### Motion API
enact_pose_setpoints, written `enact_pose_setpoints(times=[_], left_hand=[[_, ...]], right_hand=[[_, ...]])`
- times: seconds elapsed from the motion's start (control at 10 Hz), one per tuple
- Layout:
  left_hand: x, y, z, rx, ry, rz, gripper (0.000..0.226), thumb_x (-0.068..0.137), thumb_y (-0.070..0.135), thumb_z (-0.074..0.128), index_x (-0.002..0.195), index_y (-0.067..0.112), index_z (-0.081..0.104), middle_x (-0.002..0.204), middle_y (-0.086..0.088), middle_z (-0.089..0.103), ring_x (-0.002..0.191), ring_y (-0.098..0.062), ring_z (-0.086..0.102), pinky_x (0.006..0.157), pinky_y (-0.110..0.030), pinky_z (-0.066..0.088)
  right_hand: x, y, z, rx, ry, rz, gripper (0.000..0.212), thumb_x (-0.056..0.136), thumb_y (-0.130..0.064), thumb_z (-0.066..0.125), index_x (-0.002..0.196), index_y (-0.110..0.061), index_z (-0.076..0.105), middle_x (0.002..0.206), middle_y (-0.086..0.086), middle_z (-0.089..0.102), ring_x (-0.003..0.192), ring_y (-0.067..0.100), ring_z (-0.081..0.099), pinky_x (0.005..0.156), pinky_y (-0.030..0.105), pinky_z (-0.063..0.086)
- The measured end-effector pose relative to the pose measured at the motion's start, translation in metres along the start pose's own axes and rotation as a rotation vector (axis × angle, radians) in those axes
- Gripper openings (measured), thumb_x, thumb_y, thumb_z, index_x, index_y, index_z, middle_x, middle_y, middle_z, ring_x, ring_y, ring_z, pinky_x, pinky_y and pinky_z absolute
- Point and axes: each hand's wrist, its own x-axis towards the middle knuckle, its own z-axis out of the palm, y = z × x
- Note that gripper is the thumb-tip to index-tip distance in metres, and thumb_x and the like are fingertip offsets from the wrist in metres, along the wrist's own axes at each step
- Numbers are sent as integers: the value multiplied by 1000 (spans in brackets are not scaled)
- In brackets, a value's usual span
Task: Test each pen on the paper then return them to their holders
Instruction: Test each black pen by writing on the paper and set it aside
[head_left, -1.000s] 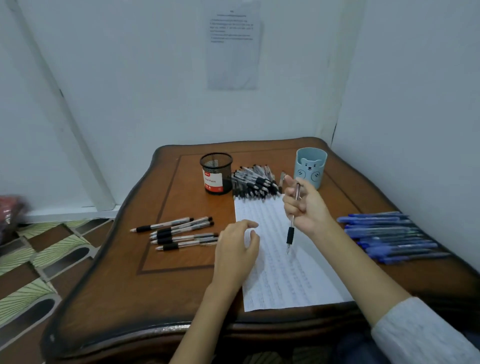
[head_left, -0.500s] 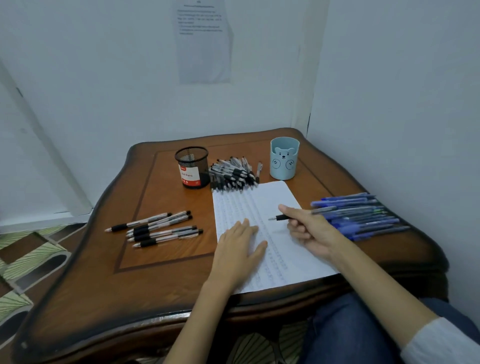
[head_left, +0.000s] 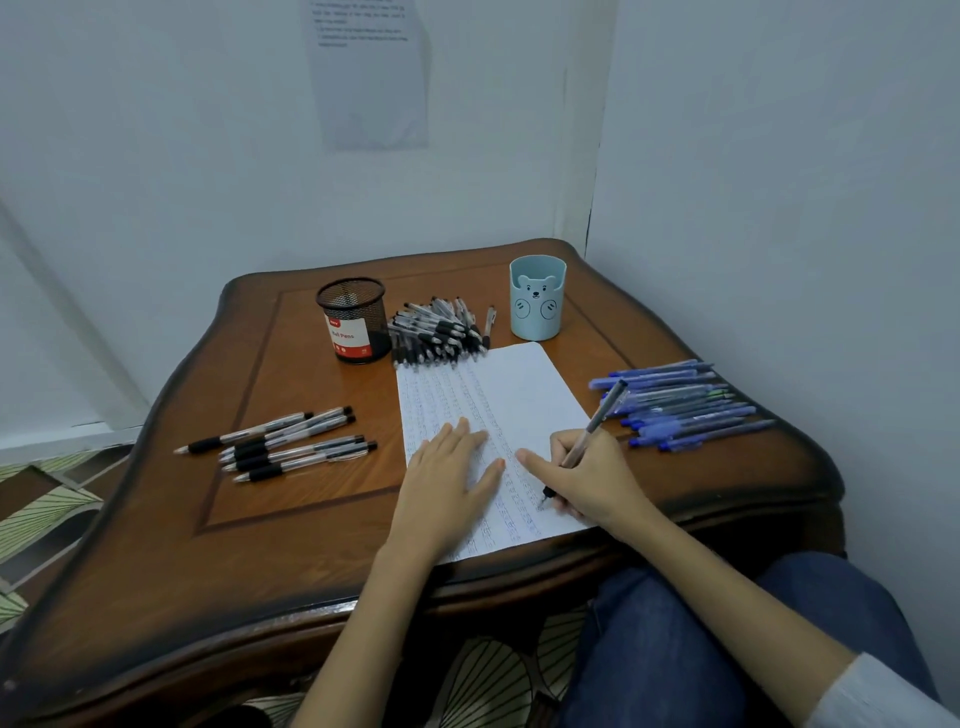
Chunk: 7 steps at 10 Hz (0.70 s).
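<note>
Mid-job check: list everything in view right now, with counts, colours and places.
table: one, brown wood, in the room's corner
paper: one, white, scribbled, table centre
mesh pen holder: one, black with red label, behind paper, left
bear pen holder: one, light blue, behind paper, right
pen pile: many, black grips, between the holders
pen row: about five, black grips, left of paper
blue pens: many, right of paper
wall notice: one, white, back wall
left hand: flat on paper
right hand: grips held pen, tip at paper
</note>
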Motion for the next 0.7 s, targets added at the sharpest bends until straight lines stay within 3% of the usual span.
enact_pose_setpoints(times=[0.1,0.3,0.7], left_hand=[[0,0,0,-1,2,-1,53,98,50,38,146,28,34,158,5,18,146,-11,9,116,-31,6],[-1,0,1,3,2,-8,53,98,50,38,146,29,33,158,6,17,146,-11,7,116,-31,5],[0,1,2,2,3,-8,53,98,49,38,146,28,33,158,5,17,146,-10,7,117,-31,5]], right_hand=[[2,7,0,-67,81,-54,48,80,8,57,48,-14,29,45,5,27,34,10,35,39,20,32],[1,10,0,-8,7,-45,46,84,9,58,50,-11,34,47,2,34,33,10,50,36,21,42],[1,6,2,-31,-46,-29,40,82,10,57,51,-6,37,51,8,31,37,16,46,36,18,40]])
